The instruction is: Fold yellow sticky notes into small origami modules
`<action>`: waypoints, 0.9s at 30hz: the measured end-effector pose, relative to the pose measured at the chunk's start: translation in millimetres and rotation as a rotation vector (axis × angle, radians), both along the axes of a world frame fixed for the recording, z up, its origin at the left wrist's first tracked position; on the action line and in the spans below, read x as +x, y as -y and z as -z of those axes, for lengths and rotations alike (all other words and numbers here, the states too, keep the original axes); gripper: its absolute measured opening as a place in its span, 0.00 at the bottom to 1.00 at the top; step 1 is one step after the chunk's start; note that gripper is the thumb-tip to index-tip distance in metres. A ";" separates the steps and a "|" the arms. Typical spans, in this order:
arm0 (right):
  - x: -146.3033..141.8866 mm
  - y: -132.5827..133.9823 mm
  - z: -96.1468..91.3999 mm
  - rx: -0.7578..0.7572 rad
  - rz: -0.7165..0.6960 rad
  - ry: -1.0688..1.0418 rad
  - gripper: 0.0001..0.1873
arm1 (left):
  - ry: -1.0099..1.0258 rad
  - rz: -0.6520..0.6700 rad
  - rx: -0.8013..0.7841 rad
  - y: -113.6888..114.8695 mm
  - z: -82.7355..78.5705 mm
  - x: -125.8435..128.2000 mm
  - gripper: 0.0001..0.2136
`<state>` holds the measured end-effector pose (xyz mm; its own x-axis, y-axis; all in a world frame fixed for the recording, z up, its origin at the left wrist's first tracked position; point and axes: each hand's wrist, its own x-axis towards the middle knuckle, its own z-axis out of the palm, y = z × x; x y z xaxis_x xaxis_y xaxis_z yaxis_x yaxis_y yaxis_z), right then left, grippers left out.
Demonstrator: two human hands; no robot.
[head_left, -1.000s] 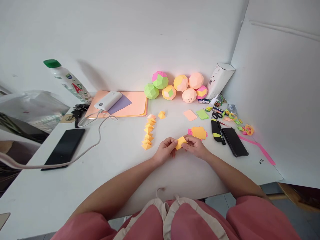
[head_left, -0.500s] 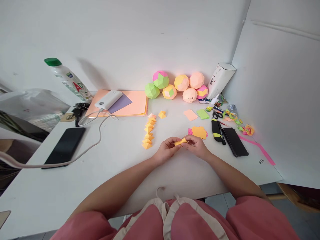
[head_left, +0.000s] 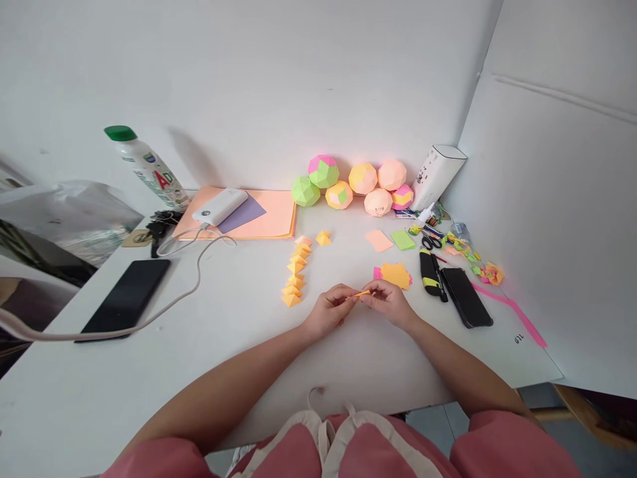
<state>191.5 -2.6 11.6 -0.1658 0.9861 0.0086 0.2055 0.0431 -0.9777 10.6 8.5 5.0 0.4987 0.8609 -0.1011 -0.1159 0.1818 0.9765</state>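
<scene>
Both hands meet above the middle of the white table (head_left: 239, 312). My left hand (head_left: 328, 310) and my right hand (head_left: 388, 302) pinch a small orange paper square (head_left: 359, 293) between them; it shows edge-on as a thin strip. A stack of orange and pink paper squares (head_left: 395, 274) lies just beyond my right hand. A column of several folded orange paper units (head_left: 295, 272) runs to the left of my left hand.
Several paper polyhedron balls (head_left: 348, 182) sit by the back wall next to a white box (head_left: 438, 176). Two phones (head_left: 127, 299) (head_left: 466, 287), a power bank (head_left: 219, 206) with cable, a bottle (head_left: 146, 166), scissors (head_left: 428, 241), marker (head_left: 428, 273) and paper scraps lie around.
The orange paper went from a flat face toward me to a thin folded edge between my fingers. The camera tilted slightly, shifting the scene downward.
</scene>
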 end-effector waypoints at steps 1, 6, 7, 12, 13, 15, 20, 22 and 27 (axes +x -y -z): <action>-0.7 0.3 -0.2 0.001 0.001 -0.003 0.10 | -0.008 -0.008 -0.012 0.5 -1.0 0.4 0.13; -4.9 3.6 -2.3 0.003 -0.020 0.056 0.07 | -0.087 -0.040 -0.069 3.2 -2.6 3.0 0.13; -5.9 4.5 -3.0 0.015 -0.031 0.073 0.06 | -0.105 -0.047 -0.058 3.8 -2.0 3.5 0.13; -8.6 7.5 -6.2 0.098 -0.076 0.181 0.03 | -0.150 -0.014 -0.023 6.4 1.1 4.3 0.09; -7.8 7.2 -6.8 0.109 -0.076 0.198 0.03 | -0.158 -0.010 -0.031 6.6 1.1 4.4 0.08; -4.4 5.5 -8.6 0.118 -0.059 0.220 0.04 | -0.172 -0.024 -0.061 6.7 0.4 4.6 0.08; 4.2 0.3 -13.6 0.088 0.085 0.118 0.04 | -0.121 -0.072 -0.119 5.4 -0.9 4.4 0.10; 2.8 0.8 -12.8 0.072 0.091 0.061 0.03 | -0.103 -0.062 -0.121 5.1 -1.5 4.1 0.11; -6.9 7.4 -4.7 0.057 -0.035 0.103 0.08 | -0.100 -0.053 -0.116 4.6 -4.7 3.4 0.12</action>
<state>184.6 -10.0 16.3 -0.2028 0.9782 0.0455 0.3023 0.1067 -0.9472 13.9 3.9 9.7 0.4356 0.8651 -0.2487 -0.0311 0.2906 0.9563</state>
